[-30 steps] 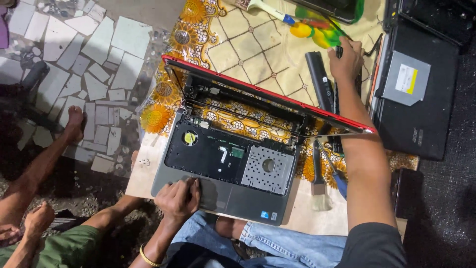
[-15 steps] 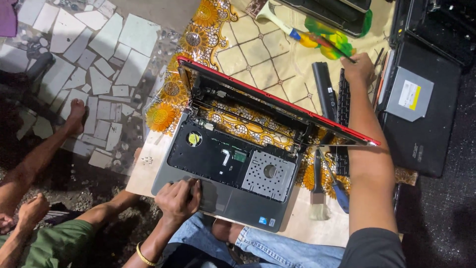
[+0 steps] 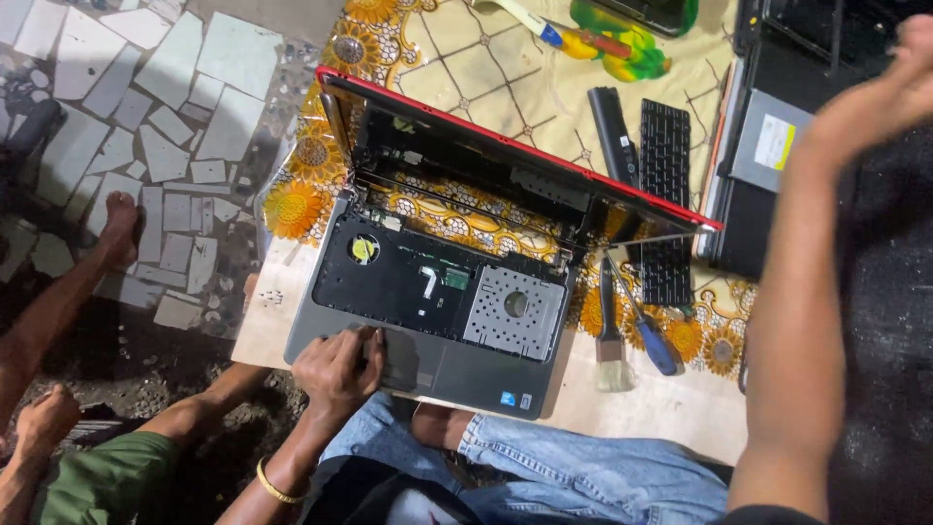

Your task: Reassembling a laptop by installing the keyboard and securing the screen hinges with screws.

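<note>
Keyboard (image 3: 666, 199) already out of the laptop (image 3: 432, 311); left hand (image 3: 340, 369) fingers pressed flat on the palmrest, right hand (image 3: 889, 92) raised, fingers unclear, board still in.

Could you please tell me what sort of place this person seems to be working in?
Probably an informal laptop repair spot set low to the floor: an opened laptop with its keyboard removed, a screwdriver and brush on a patterned cloth, and broken-tile flooring.

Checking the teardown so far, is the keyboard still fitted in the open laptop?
No, the laptop shows its bare inner deck, and the black keyboard lies apart on the patterned cloth.
</note>
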